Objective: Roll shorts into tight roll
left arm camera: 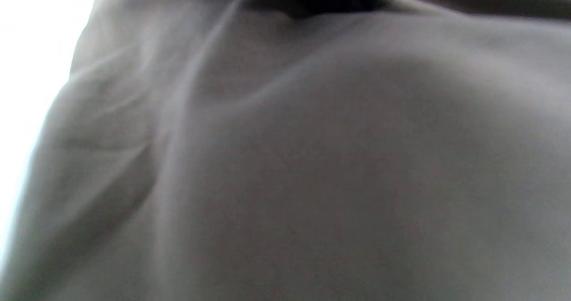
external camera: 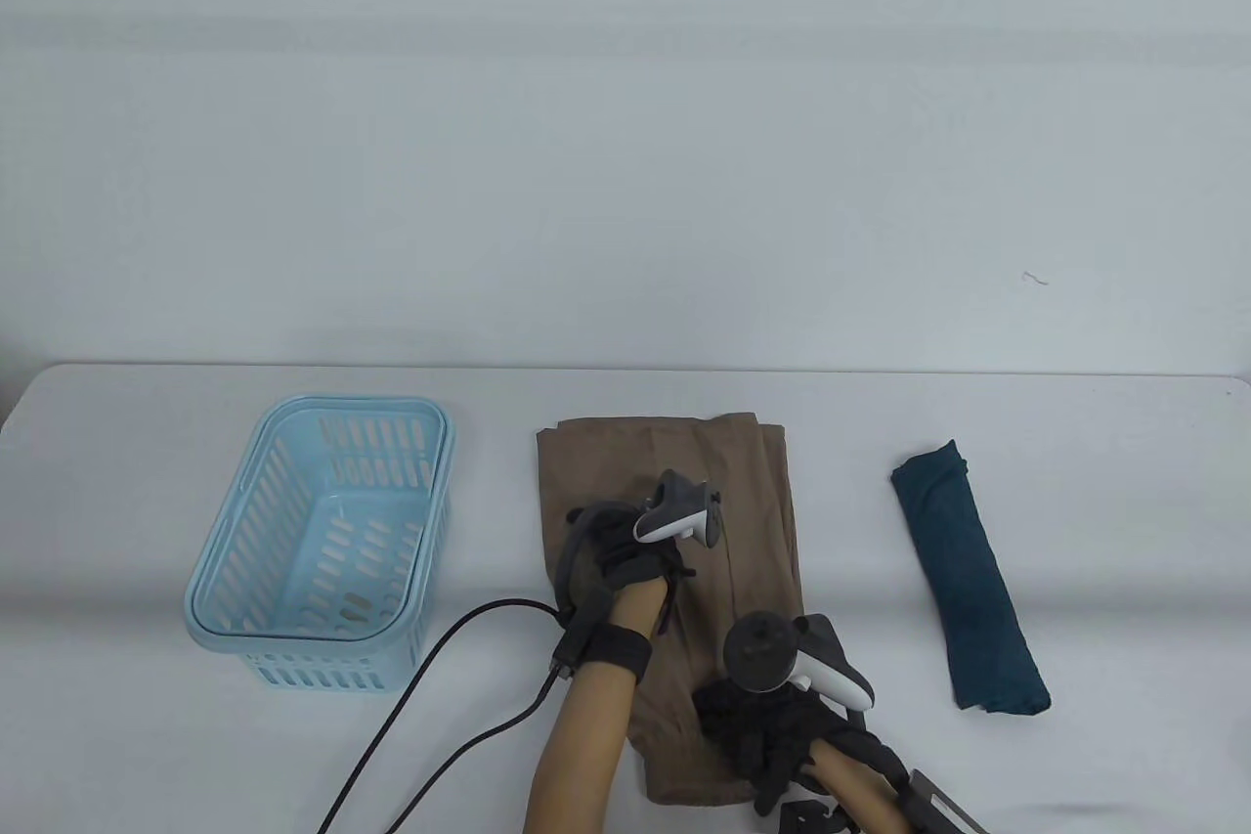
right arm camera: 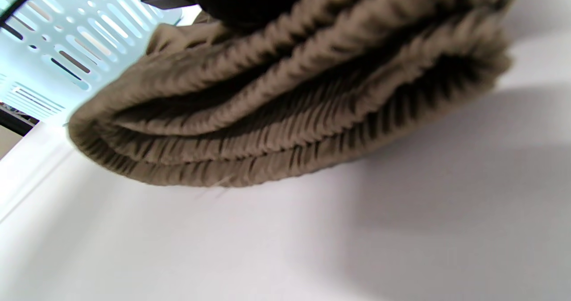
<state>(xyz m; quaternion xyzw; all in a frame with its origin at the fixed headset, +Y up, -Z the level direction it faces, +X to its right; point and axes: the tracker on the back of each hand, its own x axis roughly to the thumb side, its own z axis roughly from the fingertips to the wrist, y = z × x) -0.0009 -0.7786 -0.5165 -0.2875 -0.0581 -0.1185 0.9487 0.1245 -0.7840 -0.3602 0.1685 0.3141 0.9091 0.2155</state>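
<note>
At the near edge of the worktop [external camera: 1075, 502], about the middle, the right hand [external camera: 772, 726] grips the near end of the brown shorts [external camera: 674, 472]. The right wrist view shows that end close up: the ribbed waistband [right arm camera: 285, 127] lies in several stacked folds, lifted a little off the white surface with a shadow under it, and the dark glove presses on top of the folds. How the fingers curl around the cloth cannot be told exactly, though they are bunched on it and not spread.

A little farther in, the left hand [external camera: 625, 570] rests palm down on the middle of the shorts, on their left half. Its fingers lie under the tracker, so whether they are spread or drawn together cannot be told. The left wrist view shows only smooth, softly creased brown cloth right under the hand, with a dark bit of glove at the top edge. A black cable [external camera: 440, 658] runs from the left wrist toward the near edge.

The shorts lie as a long folded strip from the near edge toward the far edge, flat at their far end.

To the right, well apart from the shorts, a dark teal folded cloth [external camera: 968, 580] lies as a narrow strip. To the left, a light blue slotted basket [external camera: 244, 521] stands near the worktop's left side.
</note>
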